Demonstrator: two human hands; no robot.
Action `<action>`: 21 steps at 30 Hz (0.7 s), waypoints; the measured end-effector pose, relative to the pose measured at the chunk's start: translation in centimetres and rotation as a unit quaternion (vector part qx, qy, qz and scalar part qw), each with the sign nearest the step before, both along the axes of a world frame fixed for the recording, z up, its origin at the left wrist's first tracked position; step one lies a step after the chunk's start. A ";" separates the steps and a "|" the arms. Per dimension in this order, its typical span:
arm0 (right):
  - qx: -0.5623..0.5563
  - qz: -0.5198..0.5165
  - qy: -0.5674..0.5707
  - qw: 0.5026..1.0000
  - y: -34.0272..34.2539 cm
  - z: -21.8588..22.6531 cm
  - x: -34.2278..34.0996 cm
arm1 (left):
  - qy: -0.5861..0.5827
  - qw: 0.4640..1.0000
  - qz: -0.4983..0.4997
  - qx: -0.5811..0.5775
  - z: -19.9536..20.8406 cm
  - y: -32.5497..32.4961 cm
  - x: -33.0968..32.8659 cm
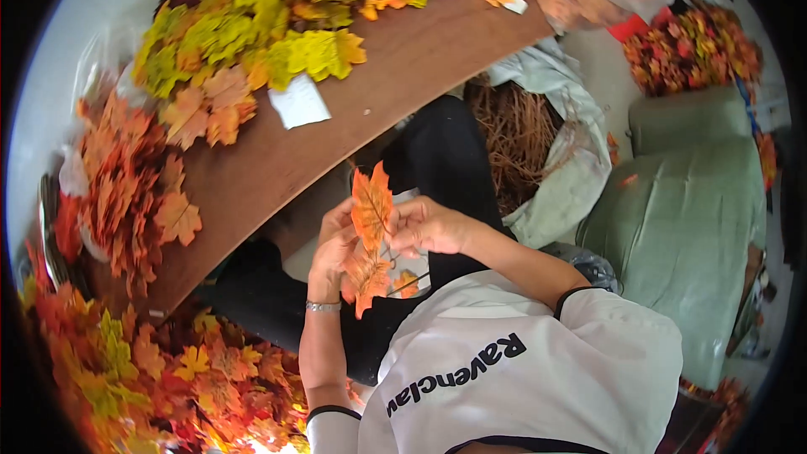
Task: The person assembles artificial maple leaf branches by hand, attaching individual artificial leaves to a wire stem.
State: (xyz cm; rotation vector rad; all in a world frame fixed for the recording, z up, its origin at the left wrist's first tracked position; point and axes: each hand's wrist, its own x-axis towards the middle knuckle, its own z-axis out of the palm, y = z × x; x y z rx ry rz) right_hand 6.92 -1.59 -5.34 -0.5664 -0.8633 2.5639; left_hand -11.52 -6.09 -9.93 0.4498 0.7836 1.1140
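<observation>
Over my lap, an orange artificial leaf is held upright between my two hands. My left hand, with a metal watch band at the wrist, has its fingers closed round the leaf's left edge. The fingers of my right hand pinch its right edge. Just below hangs a second orange leaf, which seems joined to the same piece; the joint is hidden by the fingers. Behind my hands lies a pale sheet or tray between my legs, with a small orange-yellow leaf on it.
A brown table curves ahead, bearing yellow-green leaves, orange leaves and a white paper slip. Beyond my right leg stands a white sack of brown stems. Green wrapped bales sit at right; loose leaves heap lower left.
</observation>
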 end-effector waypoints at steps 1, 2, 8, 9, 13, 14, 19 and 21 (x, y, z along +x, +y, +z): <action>-0.054 0.003 0.029 0.998 -0.8 0.1 0.9 | -0.002 1.000 -0.016 -0.001 0.6 0.2 0.5; -0.058 0.022 0.019 0.998 -1.4 0.3 0.9 | -0.001 1.000 -0.005 -0.009 1.6 0.3 0.7; 0.004 0.136 0.044 0.990 -5.9 1.4 -3.3 | 0.091 0.994 -0.063 -0.016 -0.9 1.0 -0.3; 0.003 0.162 0.075 0.984 -6.5 1.1 -3.8 | 0.097 0.994 -0.043 -0.006 -0.9 0.9 -0.5; 0.019 0.187 0.084 0.979 -8.0 1.1 -3.4 | 0.086 0.996 0.031 0.018 0.2 0.1 -2.8; 0.013 0.184 0.088 0.979 -8.0 1.2 -3.4 | 0.085 0.994 0.061 0.017 0.8 -0.5 -3.5; 0.013 0.173 0.085 0.981 -8.4 1.0 -2.3 | -0.003 0.995 0.094 0.009 -1.3 -10.2 -8.9; 0.000 0.162 0.080 0.984 -8.6 1.0 -1.7 | 0.124 0.869 0.472 0.086 2.3 -12.3 -6.0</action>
